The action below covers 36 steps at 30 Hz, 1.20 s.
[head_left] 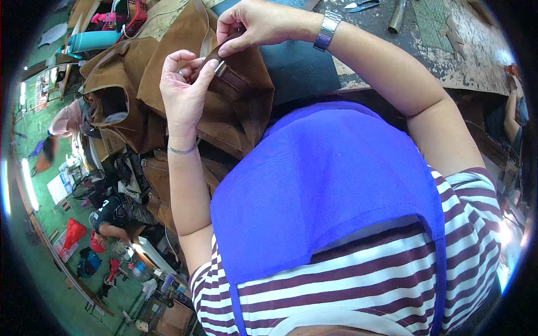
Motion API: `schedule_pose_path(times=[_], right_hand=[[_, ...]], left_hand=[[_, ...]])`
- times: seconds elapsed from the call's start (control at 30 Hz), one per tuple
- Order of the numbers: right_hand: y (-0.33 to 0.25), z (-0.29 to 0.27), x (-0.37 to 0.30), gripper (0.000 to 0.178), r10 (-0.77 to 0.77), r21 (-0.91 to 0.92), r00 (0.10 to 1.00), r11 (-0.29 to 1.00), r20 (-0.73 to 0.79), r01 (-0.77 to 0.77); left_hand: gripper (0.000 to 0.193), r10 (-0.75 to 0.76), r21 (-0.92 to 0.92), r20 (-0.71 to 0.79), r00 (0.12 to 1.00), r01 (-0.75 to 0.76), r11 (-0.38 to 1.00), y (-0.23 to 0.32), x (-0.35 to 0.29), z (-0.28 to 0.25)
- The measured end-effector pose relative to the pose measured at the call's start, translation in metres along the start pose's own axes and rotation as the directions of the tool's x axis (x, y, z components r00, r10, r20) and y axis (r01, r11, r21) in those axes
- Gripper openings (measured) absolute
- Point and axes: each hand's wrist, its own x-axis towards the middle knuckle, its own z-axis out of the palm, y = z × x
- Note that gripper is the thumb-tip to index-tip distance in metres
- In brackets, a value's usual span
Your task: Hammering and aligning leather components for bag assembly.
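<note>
A brown suede-like bag [255, 84] lies at the near edge of the table, its side facing me. My left hand [188, 92] pinches a dark brown strap [232, 47] between thumb and fingers, right beside a small metal buckle [221, 68]. From the other side my right hand [255, 25] grips the same strap, thumb on top and fingers curled beneath. The strap bends between the two hands. Some of the left fingertips are hidden behind it. Left of these hands sits another brown bag [126, 64] with an open pocket.
A dark sheet [305, 70] lies under the bag on the worn table [358, 75]. Small snips [361, 5] and a metal rod [397, 17] rest farther back. A teal bottle [92, 41] stands near a red basket [134, 19]. Another person [120, 215] works at the lower left.
</note>
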Motion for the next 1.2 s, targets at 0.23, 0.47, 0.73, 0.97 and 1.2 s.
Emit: schedule_pose_path(times=[0.23,0.47,0.73,0.97,1.2], right_hand=[[-0.007,-0.001,0.000,0.021,-0.022,-0.083,0.999,0.996,-0.024,0.020],[-0.016,-0.005,0.003,0.021,0.093,0.055,0.994,0.994,0.050,-0.096],[-0.044,-0.040,0.014,0.022,0.223,-0.067,0.940,0.975,0.258,-0.212],[-0.021,-0.037,0.008,0.023,0.126,-0.023,0.953,0.992,0.275,-0.125],[-0.036,-0.029,0.001,0.025,0.234,0.025,0.939,0.968,0.253,-0.248]], left_hand=[[0.028,-0.135,-0.252,0.036,0.990,0.139,0.958,0.002,0.001,-0.014],[0.036,-0.084,0.002,0.028,0.996,0.084,0.997,-0.003,0.005,-0.005],[0.039,-0.127,0.032,0.025,0.992,0.126,0.992,-0.001,0.005,-0.010],[0.041,-0.224,-0.015,0.095,0.970,0.227,0.974,0.006,0.009,-0.015],[0.037,-0.194,0.030,0.112,0.975,0.192,0.981,0.006,0.012,-0.007]])
